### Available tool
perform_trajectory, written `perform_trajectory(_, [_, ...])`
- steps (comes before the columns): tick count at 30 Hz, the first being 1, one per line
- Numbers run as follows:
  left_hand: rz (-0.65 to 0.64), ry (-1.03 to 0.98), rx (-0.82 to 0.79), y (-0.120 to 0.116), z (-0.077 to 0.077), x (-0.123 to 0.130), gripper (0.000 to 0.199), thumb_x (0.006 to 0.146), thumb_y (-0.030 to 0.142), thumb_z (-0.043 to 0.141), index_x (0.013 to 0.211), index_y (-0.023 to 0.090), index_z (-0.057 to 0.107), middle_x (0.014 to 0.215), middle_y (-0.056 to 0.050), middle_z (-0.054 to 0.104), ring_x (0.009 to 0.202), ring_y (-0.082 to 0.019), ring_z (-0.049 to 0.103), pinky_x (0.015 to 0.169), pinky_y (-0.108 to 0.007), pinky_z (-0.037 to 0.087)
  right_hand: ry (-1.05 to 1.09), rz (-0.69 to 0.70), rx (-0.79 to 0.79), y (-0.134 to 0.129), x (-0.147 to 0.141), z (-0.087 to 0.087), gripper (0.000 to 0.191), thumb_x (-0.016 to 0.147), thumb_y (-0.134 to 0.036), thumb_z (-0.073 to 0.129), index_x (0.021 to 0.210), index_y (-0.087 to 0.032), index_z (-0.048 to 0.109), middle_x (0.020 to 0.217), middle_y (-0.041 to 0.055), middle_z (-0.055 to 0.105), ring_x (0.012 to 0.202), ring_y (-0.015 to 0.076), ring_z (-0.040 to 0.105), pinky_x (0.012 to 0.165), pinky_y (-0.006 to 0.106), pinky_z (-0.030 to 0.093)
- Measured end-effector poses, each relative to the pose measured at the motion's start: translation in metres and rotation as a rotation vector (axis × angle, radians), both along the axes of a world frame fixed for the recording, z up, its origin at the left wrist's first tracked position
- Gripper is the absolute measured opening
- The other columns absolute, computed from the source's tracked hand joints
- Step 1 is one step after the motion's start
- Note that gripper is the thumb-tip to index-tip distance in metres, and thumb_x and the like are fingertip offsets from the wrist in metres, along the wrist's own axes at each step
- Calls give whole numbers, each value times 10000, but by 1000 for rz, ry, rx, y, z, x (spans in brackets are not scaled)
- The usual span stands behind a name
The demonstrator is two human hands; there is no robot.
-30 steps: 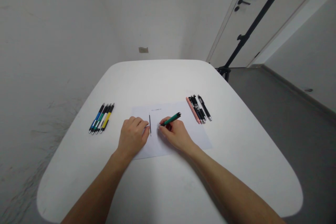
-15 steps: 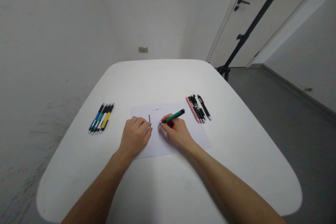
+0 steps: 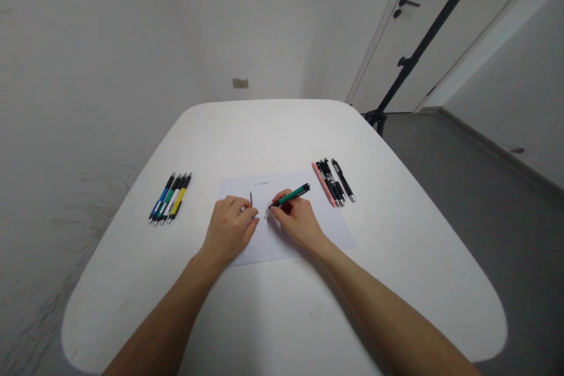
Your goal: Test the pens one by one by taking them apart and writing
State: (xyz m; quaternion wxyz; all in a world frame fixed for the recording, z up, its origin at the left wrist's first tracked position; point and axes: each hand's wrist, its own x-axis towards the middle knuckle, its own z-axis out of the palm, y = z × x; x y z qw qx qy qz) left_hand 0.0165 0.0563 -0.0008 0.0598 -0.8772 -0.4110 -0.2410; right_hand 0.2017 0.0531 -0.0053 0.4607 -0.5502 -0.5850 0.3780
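A green-and-black pen is gripped in my right hand, its front end pointing down and left over the white sheet of paper. My left hand rests on the sheet's left part, thumb and fingertips brought close together near the pen's front end. Whatever is between those fingertips is too small to make out. A thin dark pen refill lies on the paper, its lower part hidden behind the left fingers. A short line of small marks runs near the sheet's top edge.
Several pens with blue, green, white and yellow barrels lie at the left of the white table. On the right are a pink pen and several black pens. A black stand is beyond the table.
My left hand has shifted slightly right, toward the pen's front end, its fingertips moving past the refill. My right hand and the pen have hardly moved.
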Motion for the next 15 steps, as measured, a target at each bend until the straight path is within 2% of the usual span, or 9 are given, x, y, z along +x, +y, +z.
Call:
perform_trajectory(6, [7, -22, 6, 0, -1, 0, 70, 831, 181, 649, 873, 187, 705, 920, -77, 694, 895, -246, 588, 756, -410, 453, 12, -35, -9, 0, 2, -4, 44, 759, -196, 597, 782, -216, 630, 677, -10, 617, 587, 155, 543, 615, 297, 404])
perform_trajectory(10, [7, -52, 23, 0, 0, 0, 64, 832, 188, 658, 877, 177, 702, 911, -79, 695, 886, -243, 593, 753, -403, 450, 80, -66, -9, 0, 1, 0, 88, 794, -278, 609, 750, -210, 644, 691, 4, 630, 577, 152, 522, 604, 298, 396])
perform_trajectory(13, [-16, -91, 48, -1, 1, 1, 79, 841, 236, 672, 885, 175, 694, 895, -78, 694, 867, -237, 592, 742, -389, 443, 214, 7, -24, -1, -2, 5, 144, 793, -328, 615, 726, -209, 659, 695, 11, 643, 628, 164, 547, 624, 300, 412])
perform_trajectory(15, [-33, -122, 69, -1, 2, 2, 109, 856, 281, 667, 898, 182, 689, 877, -71, 694, 862, -232, 593, 740, -379, 438, 326, 69, -53, -2, -4, 6, 116, 764, -318, 631, 741, -212, 673, 707, 6, 648, 661, 165, 559, 636, 296, 421])
